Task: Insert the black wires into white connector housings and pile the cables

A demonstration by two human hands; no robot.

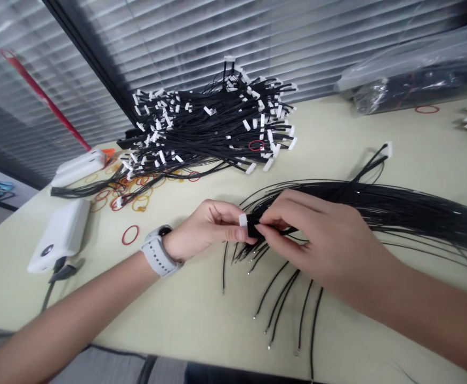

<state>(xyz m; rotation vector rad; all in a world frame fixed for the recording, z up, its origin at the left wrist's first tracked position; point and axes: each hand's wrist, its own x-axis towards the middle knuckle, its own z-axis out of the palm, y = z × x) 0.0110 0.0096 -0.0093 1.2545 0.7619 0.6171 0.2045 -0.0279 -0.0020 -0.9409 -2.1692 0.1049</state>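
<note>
A small white connector housing (243,221) is pinched between the thumb and fingers of my left hand (221,221), which wears a grey watch on its wrist. Black wires run out of the housing toward my right hand (309,229). The thumb and forefinger of that hand are closed on a black wire (257,224) right beside the connector. Under both hands lies a long bundle of loose black wires (413,208), and several of their metal-tipped ends fan out toward the front edge. One wire with a white connector (387,150) rests on top of the bundle.
A large pile of black cables (209,128) with white connectors lies at the back. Rubber bands (137,200), a white power bank (63,234) and another white device (80,166) are at the left. A plastic-wrapped bundle (413,80) lies back right, near the blinds (305,42).
</note>
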